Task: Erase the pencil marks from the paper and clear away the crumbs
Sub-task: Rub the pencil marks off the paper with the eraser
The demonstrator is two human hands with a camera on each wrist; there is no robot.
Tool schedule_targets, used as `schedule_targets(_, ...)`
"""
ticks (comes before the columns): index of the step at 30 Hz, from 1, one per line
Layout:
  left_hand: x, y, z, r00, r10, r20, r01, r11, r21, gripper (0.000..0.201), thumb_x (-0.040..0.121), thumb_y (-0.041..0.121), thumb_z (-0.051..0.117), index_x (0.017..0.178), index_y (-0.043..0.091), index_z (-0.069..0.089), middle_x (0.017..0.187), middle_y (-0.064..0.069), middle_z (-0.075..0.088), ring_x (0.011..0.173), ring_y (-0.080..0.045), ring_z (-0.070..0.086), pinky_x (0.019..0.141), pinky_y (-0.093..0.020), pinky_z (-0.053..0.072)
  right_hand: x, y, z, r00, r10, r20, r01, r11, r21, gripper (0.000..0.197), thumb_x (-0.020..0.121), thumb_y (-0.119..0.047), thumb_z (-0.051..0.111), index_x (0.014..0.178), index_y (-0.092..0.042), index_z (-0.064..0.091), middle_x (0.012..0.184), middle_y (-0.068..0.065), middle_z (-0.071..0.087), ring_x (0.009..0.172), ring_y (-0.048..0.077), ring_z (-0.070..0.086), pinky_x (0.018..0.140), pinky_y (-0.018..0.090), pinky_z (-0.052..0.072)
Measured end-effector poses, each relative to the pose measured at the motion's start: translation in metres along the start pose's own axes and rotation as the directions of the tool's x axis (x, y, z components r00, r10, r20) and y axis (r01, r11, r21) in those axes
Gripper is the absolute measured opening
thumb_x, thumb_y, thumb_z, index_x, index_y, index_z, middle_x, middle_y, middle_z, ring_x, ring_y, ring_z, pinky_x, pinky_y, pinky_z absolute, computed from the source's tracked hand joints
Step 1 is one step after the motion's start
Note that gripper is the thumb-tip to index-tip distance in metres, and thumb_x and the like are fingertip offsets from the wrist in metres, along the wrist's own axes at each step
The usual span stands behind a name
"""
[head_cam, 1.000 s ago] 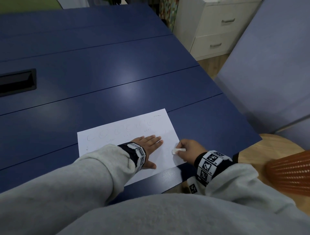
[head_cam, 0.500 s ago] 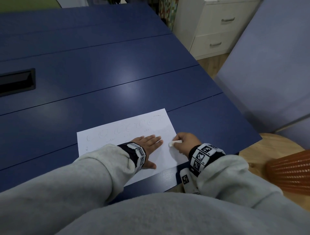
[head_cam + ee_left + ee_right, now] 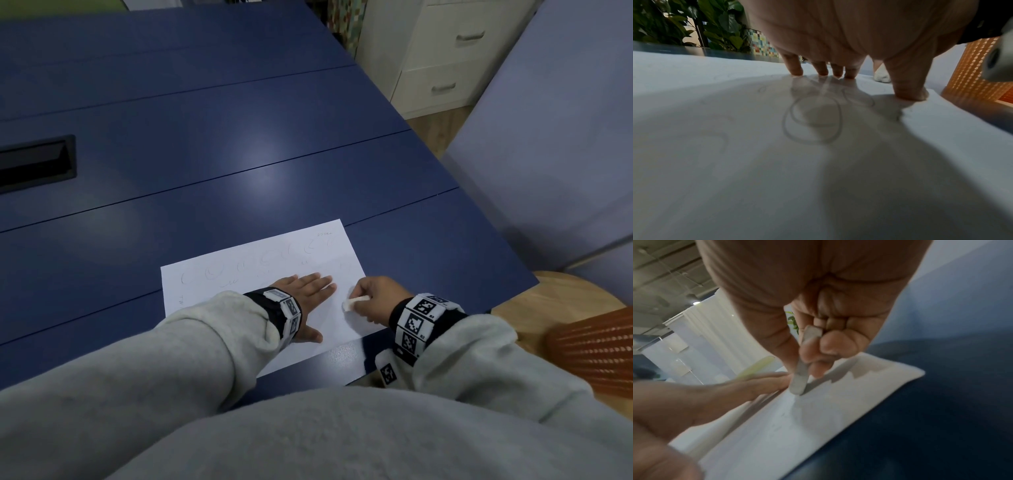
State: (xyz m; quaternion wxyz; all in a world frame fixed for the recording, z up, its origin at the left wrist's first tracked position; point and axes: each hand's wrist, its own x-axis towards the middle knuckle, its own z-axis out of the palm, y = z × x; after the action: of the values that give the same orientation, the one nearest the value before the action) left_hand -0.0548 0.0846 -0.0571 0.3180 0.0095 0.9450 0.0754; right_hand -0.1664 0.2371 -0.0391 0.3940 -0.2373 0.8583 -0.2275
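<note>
Both hands work on a white sheet of paper (image 3: 260, 274) lying near the front edge of a dark blue desk (image 3: 205, 154), seen from the head camera. The left hand (image 3: 308, 291) lies flat on the paper with fingers straight and together, pointing toward two o'clock. At three o'clock from it, the right hand (image 3: 380, 298) curls its fingers around a small white eraser (image 3: 354, 302), whose tip touches the paper close to the sheet's right edge. Faint pencil marks (image 3: 239, 270) run across the far half of the sheet. Grey sleeves (image 3: 171, 359) cover both arms, and each wrist wears a band with black-and-white square markers. At one o'clock stands a white drawer unit (image 3: 445, 58); at four o'clock an orange woven basket (image 3: 596, 346) sits beside the desk.

From the left wrist camera, the left hand's fingertips (image 3: 795, 71) and thumb press down on the paper (image 3: 715, 162). A looping pencil mark (image 3: 812, 120) lies under the palm. The eraser (image 3: 882, 76) shows at one o'clock, behind the thumb.

From the right wrist camera, the right hand (image 3: 818, 337) pinches the eraser (image 3: 800, 379) between thumb and fingers, its lower end on the paper (image 3: 797, 426). The left hand (image 3: 715, 399) lies blurred at nine o'clock.
</note>
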Motion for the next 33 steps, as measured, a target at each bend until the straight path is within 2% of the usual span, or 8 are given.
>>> schedule_targets(5, -0.001, 0.000, -0.001, 1.000, 0.006, -0.001, -0.006, 1.000, 0.003, 0.095, 0.090, 0.061, 0.048, 0.152, 0.025, -0.014, 0.159, 0.006, -0.019, 0.147, -0.014, -0.013, 0.118, -0.036, -0.003, 0.009, 0.010, -0.006, 0.985, 0.057, -0.162, -0.047, 0.997, 0.068, 0.018, 0.081, -0.021, 0.068, 0.069, -0.023, 0.055, 0.070, -0.004, 0.060, 0.061, 0.014, 0.054, 0.072, 0.034, 0.053)
schedule_targets(9, -0.001, 0.000, -0.002, 1.000, 0.006, 0.004, -0.006, 1.000, 0.003, 0.094, 0.090, 0.061, 0.048, 0.152, 0.025, -0.014, 0.159, 0.007, -0.019, 0.147, -0.014, -0.013, 0.118, -0.036, -0.003, 0.001, 0.011, 0.002, 0.999, 0.047, -0.024, -0.046, 0.998, 0.046, 0.017, 0.081, -0.020, 0.068, 0.070, -0.021, 0.056, 0.066, -0.001, 0.059, 0.058, 0.016, 0.054, 0.061, 0.029, 0.049)
schedule_targets(13, -0.001, -0.001, 0.000, 1.000, 0.012, -0.009, -0.012, 1.000, -0.002, 0.095, 0.089, 0.062, 0.049, 0.152, 0.026, -0.013, 0.159, 0.007, -0.018, 0.147, -0.013, -0.012, 0.118, -0.037, -0.002, 0.009, 0.018, -0.010, 0.982, 0.070, -0.175, -0.058, 0.995, 0.076, 0.017, 0.080, -0.020, 0.070, 0.068, -0.023, 0.058, 0.065, -0.006, 0.058, 0.059, 0.014, 0.053, 0.067, 0.033, 0.052)
schedule_targets(18, -0.001, -0.002, 0.001, 1.000, 0.015, -0.014, -0.015, 1.000, -0.008, 0.095, 0.089, 0.062, 0.049, 0.152, 0.026, -0.013, 0.159, 0.008, -0.018, 0.147, -0.013, -0.012, 0.118, -0.037, -0.002, 0.000, 0.017, -0.007, 0.999, 0.029, -0.027, -0.028, 0.999, 0.016, 0.018, 0.080, -0.022, 0.071, 0.067, -0.023, 0.059, 0.064, -0.009, 0.058, 0.059, 0.013, 0.056, 0.064, 0.029, 0.050)
schedule_targets(22, -0.001, -0.001, 0.001, 1.000, 0.013, -0.014, -0.013, 1.000, -0.002, 0.095, 0.089, 0.062, 0.048, 0.152, 0.026, -0.013, 0.159, 0.007, -0.018, 0.147, -0.013, -0.012, 0.118, -0.037, -0.002, 0.004, 0.019, -0.014, 0.987, 0.033, -0.157, -0.030, 0.999, 0.021, 0.018, 0.080, -0.020, 0.070, 0.067, -0.023, 0.058, 0.073, -0.008, 0.061, 0.065, 0.011, 0.055, 0.069, 0.029, 0.050)
schedule_targets(26, -0.002, -0.001, 0.000, 1.000, 0.013, -0.010, -0.013, 1.000, 0.005, 0.095, 0.089, 0.062, 0.048, 0.152, 0.026, -0.013, 0.159, 0.007, -0.018, 0.147, -0.013, -0.012, 0.118, -0.037, -0.002, -0.004, 0.017, -0.006, 1.000, 0.003, -0.021, -0.004, 1.000, -0.021, 0.017, 0.083, -0.017, 0.067, 0.070, -0.021, 0.058, 0.068, -0.010, 0.056, 0.059, 0.007, 0.052, 0.063, 0.025, 0.048)
schedule_targets(30, -0.001, -0.002, 0.001, 1.000, 0.011, -0.023, -0.011, 1.000, 0.001, 0.094, 0.089, 0.062, 0.048, 0.152, 0.026, -0.013, 0.159, 0.007, -0.018, 0.147, -0.013, -0.012, 0.118, -0.036, -0.002, 0.002, 0.021, -0.013, 0.987, 0.031, -0.160, -0.027, 0.999, 0.024, 0.019, 0.080, -0.023, 0.072, 0.068, -0.024, 0.057, 0.071, -0.012, 0.058, 0.065, 0.008, 0.053, 0.065, 0.022, 0.044)
schedule_targets(33, -0.002, -0.001, 0.001, 1.000, 0.013, -0.016, -0.013, 1.000, 0.001, 0.094, 0.090, 0.062, 0.048, 0.152, 0.026, -0.013, 0.159, 0.007, -0.019, 0.147, -0.013, -0.013, 0.118, -0.036, -0.003, -0.001, 0.025, -0.007, 0.990, 0.043, -0.133, -0.041, 0.999, 0.021, 0.019, 0.080, -0.023, 0.071, 0.068, -0.024, 0.056, 0.071, -0.010, 0.058, 0.070, 0.013, 0.055, 0.071, 0.028, 0.049)
